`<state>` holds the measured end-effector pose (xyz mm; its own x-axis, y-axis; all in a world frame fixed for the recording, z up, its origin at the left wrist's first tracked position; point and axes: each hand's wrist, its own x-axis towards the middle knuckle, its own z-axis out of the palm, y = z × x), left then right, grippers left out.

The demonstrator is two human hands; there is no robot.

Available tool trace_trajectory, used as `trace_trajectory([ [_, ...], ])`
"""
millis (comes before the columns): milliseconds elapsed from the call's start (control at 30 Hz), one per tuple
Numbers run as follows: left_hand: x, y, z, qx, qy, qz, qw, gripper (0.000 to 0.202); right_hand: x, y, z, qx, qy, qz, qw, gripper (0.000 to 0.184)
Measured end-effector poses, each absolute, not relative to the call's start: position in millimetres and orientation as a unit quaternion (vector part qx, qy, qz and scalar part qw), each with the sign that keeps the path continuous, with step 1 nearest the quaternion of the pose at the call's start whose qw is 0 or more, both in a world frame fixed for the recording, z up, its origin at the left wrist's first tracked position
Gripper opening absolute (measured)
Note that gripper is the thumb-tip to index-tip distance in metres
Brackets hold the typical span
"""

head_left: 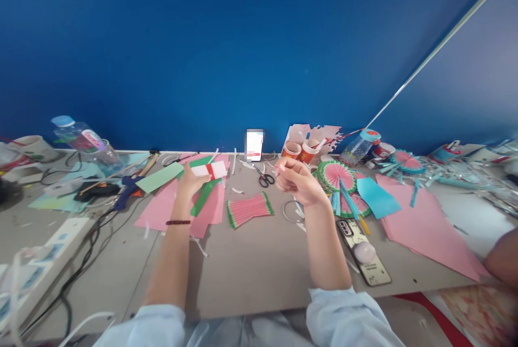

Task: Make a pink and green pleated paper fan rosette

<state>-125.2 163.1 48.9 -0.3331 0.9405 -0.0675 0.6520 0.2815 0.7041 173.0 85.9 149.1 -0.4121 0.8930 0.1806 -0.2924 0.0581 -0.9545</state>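
My left hand (191, 181) is closed on a small white packet with a red band (219, 170), held over green paper strips (204, 197) and pink paper sheets (162, 206). To the right, my right hand (298, 181) is raised above the table with thumb and fingers pinched together. Whatever is between those fingertips, if anything, is too small to make out. Between the hands lies a pleated pink paper strip with green edges (250, 210). Black-handled scissors (266, 179) rest just left of my right hand.
A lit phone (254, 145) leans against the blue wall. Paper cups (292, 150) and watermelon-patterned paper fans (339, 178) stand at right, near a patterned phone (366, 255). A power strip (50, 260), cables and a plastic bottle (83, 136) occupy the left. Another person's arm (504, 258) shows far right.
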Motion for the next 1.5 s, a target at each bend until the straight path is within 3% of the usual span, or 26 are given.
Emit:
trace_trajectory([
  [67, -119.1, 161.0, 51.9, 0.556, 0.771, 0.268, 0.159, 0.088, 173.5, 86.0, 149.7, -0.283, -0.556, 0.621, 0.474, 0.029],
  [167, -98.5, 150.9, 64.6, 0.611, 0.745, 0.265, 0.036, 0.063, 174.3, 85.9, 150.4, -0.285, -0.551, 0.617, 0.484, 0.028],
  [267, -66.3, 128.3, 72.8, 0.739, 0.614, 0.240, 0.140, 0.039, 174.4, 84.3, 151.6, -0.290, -0.549, 0.614, 0.487, 0.027],
  [367, -37.0, 97.9, 62.6, 0.812, 0.501, 0.178, 0.240, 0.049, 174.2, 81.4, 152.8, -0.307, -0.552, 0.601, 0.489, 0.029],
  [467, -22.1, 74.9, 39.9, 0.819, 0.513, 0.158, 0.205, 0.061, 173.8, 78.6, 153.0, -0.313, -0.556, 0.596, 0.489, 0.029],
  [667, -16.8, 69.5, 15.8, 0.812, 0.540, 0.187, 0.119, 0.049, 171.9, 73.9, 145.7, -0.299, -0.556, 0.607, 0.483, 0.025],
  [1200, -22.5, 76.2, 6.4, 0.776, 0.588, 0.211, 0.090, 0.015, 181.2, 67.8, 97.0, -0.317, -0.501, 0.664, 0.456, 0.025],
  [1500, -26.3, 80.7, 2.0, 0.759, 0.604, 0.219, 0.103, 0.013, 175.6, 78.5, 47.4, -0.295, -0.410, 0.714, 0.485, 0.027],
])
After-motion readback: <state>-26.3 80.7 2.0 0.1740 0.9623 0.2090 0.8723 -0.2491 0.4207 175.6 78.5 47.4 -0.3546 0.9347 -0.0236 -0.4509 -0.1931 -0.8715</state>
